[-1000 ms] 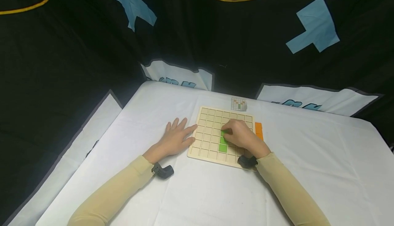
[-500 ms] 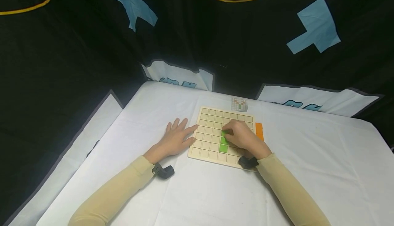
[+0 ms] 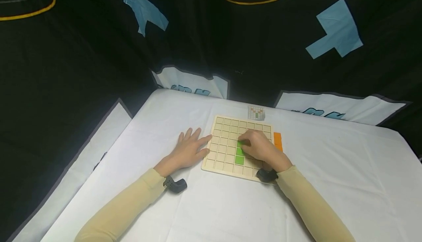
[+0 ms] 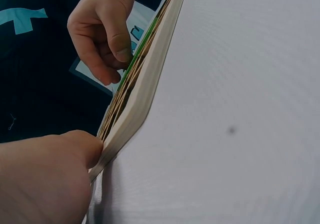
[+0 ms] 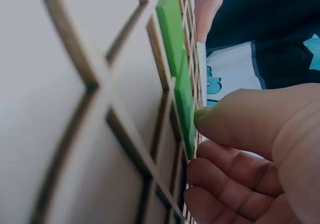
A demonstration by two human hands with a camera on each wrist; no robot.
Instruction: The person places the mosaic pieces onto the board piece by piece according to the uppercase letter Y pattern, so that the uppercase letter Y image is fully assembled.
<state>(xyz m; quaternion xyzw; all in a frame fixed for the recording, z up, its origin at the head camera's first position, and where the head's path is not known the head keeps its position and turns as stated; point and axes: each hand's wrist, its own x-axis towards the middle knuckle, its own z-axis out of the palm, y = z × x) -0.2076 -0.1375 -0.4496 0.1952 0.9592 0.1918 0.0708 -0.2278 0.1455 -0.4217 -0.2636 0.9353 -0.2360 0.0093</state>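
A pale wooden grid board [image 3: 222,148] lies on the white cloth. Green block [image 3: 239,160] squares form a short column in its cells; whether they are one piece is unclear. My right hand [image 3: 262,146] is over the board, its thumb and index finger pinching the far end of the green block. In the right wrist view the thumb [image 5: 235,119] touches the green strip [image 5: 172,31], with the other fingers curled below. Fingers spread, my left hand [image 3: 186,150] rests flat on the cloth, thumb and index fingertips touching the board's left edge.
Orange blocks [image 3: 278,141] lie against the board's right side, partly behind the right hand. Beyond the far edge sits a small card [image 3: 256,113] printed with a coloured grid. White cloth [image 3: 224,209] covers the table, and a black curtain [image 3: 204,36] hangs behind.
The head view has shifted slightly. Both hands keep nearly the same places, the right on the green block and the left at the board's edge.
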